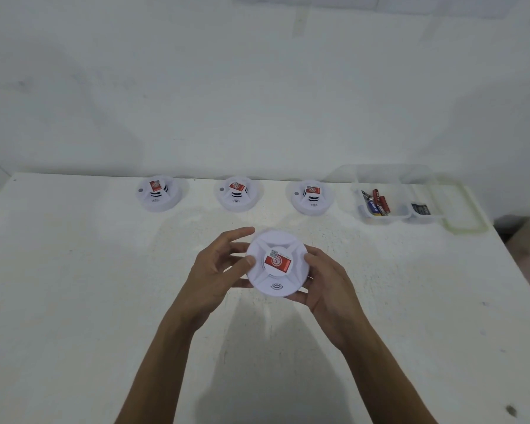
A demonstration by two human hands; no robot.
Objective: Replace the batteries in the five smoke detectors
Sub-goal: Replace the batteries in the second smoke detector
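We note a round white plastic smoke detector (276, 264), red label uppermost, held above the white table (74, 301) between both hands. The left hand (218, 270) grips its left rim, thumb on top, fingers spread behind. The right hand (325, 283) cups the right rim and underside. Beyond the hands, three matching detectors (237, 193) stand in a row near the table's far edge. Right of that row sits a clear, lidless plastic tray (393, 195): its left compartment holds several cylindrical batteries (378, 203), its right a dark battery (420, 209).

White table (74, 301), three smoke detectors (237, 193), clear battery tray (392, 217)
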